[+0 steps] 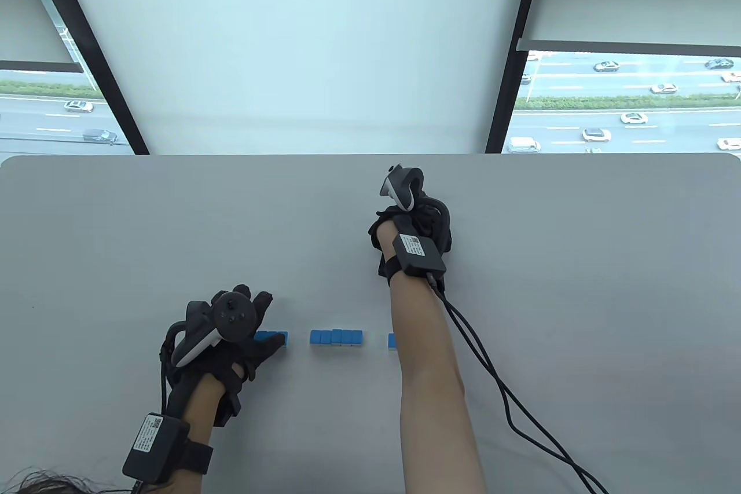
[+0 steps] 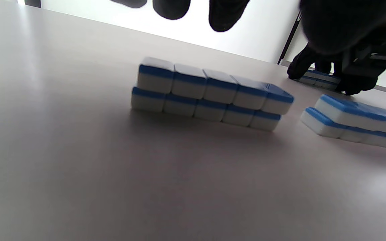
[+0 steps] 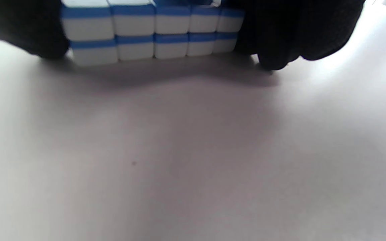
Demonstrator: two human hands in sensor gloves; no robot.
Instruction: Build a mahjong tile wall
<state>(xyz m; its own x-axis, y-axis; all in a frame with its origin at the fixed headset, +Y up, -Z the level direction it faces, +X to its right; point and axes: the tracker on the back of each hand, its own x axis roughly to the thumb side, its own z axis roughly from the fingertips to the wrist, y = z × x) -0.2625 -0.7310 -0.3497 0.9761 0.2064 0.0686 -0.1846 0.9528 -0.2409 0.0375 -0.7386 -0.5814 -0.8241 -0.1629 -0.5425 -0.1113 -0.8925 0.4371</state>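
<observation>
Blue-backed white mahjong tiles stand in two-high rows near the table's front. My left hand (image 1: 261,325) is open, its fingers over the left row (image 1: 272,336). In the left wrist view the fingertips (image 2: 171,8) hang above that row (image 2: 209,93), apart from it. A middle row (image 1: 336,337) stands to its right and also shows in the left wrist view (image 2: 357,122). My right hand (image 1: 414,219) is farther up the table. In the right wrist view it (image 3: 156,43) grips a two-high block of tiles (image 3: 152,33) by its ends, on the table.
One more tile group (image 1: 392,341) shows beside my right forearm, partly hidden by it. A black cable (image 1: 509,407) trails from the right wrist toward the front right. The grey table (image 1: 579,285) ends at a window wall behind.
</observation>
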